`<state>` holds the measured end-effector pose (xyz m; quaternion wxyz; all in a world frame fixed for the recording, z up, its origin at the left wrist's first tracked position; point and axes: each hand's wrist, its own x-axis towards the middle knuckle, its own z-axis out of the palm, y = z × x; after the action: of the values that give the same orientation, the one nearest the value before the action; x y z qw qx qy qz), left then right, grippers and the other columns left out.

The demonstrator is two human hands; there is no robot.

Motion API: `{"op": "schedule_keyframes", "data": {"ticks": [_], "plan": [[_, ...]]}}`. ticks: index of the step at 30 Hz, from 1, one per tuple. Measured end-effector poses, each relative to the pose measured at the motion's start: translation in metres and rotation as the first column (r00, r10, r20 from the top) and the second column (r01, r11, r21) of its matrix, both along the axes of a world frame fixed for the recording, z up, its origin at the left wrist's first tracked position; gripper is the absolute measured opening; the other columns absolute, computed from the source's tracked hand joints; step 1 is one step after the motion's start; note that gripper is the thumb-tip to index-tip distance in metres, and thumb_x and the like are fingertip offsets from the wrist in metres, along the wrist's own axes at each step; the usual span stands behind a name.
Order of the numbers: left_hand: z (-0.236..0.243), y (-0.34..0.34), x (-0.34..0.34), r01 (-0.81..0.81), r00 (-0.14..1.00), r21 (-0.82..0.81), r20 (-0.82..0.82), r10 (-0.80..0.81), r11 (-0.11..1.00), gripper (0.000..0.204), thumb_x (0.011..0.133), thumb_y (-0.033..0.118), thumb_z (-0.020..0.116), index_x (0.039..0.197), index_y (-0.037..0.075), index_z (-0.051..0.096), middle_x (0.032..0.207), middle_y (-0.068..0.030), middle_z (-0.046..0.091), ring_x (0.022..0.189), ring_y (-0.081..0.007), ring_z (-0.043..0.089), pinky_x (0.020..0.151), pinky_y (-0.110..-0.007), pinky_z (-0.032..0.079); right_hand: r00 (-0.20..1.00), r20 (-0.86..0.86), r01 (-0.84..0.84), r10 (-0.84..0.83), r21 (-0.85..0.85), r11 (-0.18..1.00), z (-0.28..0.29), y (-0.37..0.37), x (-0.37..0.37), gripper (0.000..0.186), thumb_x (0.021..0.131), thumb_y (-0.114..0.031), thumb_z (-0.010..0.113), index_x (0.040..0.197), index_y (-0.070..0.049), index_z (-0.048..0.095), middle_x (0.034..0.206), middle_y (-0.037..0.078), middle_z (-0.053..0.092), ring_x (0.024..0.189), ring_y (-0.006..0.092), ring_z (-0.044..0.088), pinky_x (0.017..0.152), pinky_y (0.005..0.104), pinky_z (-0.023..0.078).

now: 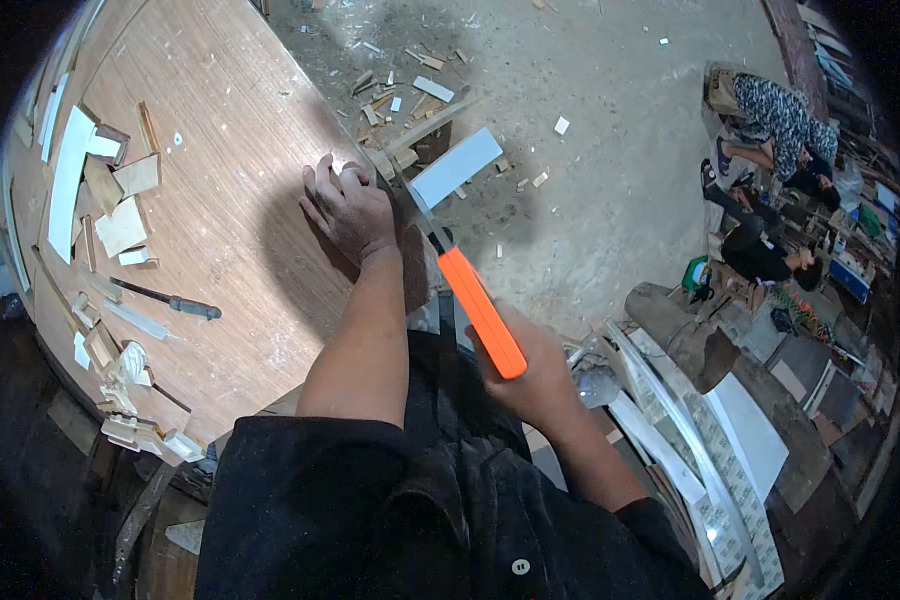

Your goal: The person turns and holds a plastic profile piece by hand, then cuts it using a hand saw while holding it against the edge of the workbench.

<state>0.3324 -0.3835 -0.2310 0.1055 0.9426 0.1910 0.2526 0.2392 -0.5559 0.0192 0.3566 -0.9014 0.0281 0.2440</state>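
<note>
My right hand (pixel 535 370) is wrapped round the orange handle (pixel 482 315) of a handsaw. The saw's narrow blade (pixel 432 228) runs up and left to the table's edge, just beyond my left hand. My left hand (pixel 355 215) presses down at that edge with its fingers bent. Against its fingertips lies a piece of wood (pixel 379 163), mostly hidden by the hand, its end reaching the table edge. A white rectangular board (pixel 457 167) shows just right of the blade; whether it touches the blade I cannot tell.
On the wood-grain table (pixel 235 150) lie white and bare wood offcuts (pixel 120 225) and a black-handled knife-like tool (pixel 170 300). Wood scraps (pixel 430 88) litter the concrete floor. White trim strips (pixel 690 450) lean at the right. Two people (pixel 770 200) sit at the far right.
</note>
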Motion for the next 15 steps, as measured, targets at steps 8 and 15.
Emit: {"op": "schedule_keyframes", "data": {"ticks": [8, 15], "plan": [[0.016, -0.003, -0.007, 0.006, 0.997, -0.120, -0.072, -0.015, 0.993, 0.012, 0.090, 0.012, 0.058, 0.079, 0.016, 0.059, 0.123, -0.0095, 0.057, 0.125, -0.0392, 0.053, 0.100, -0.059, 0.042, 0.982, -0.183, 0.051, -0.036, 0.078, 0.996, 0.044, -0.008, -0.008, 0.025, 0.089, -0.013, 0.068, 0.111, -0.004, 0.062, 0.091, 0.020, 0.066, 0.085, 0.0410, 0.065, 0.073, 0.0418, 0.053], [-0.011, 0.007, -0.019, -0.066, 0.988, -0.093, -0.144, 0.052, 0.993, 0.016, 0.088, 0.012, 0.061, 0.074, 0.016, 0.057, 0.123, -0.0087, 0.056, 0.126, -0.0368, 0.052, 0.099, -0.056, 0.044, 0.975, -0.221, 0.026, -0.009, 0.075, 0.997, 0.072, -0.008, 0.003, 0.020, 0.088, -0.011, 0.067, 0.105, -0.003, 0.061, 0.086, 0.019, 0.063, 0.082, 0.0429, 0.063, 0.070, 0.0416, 0.051]]}}
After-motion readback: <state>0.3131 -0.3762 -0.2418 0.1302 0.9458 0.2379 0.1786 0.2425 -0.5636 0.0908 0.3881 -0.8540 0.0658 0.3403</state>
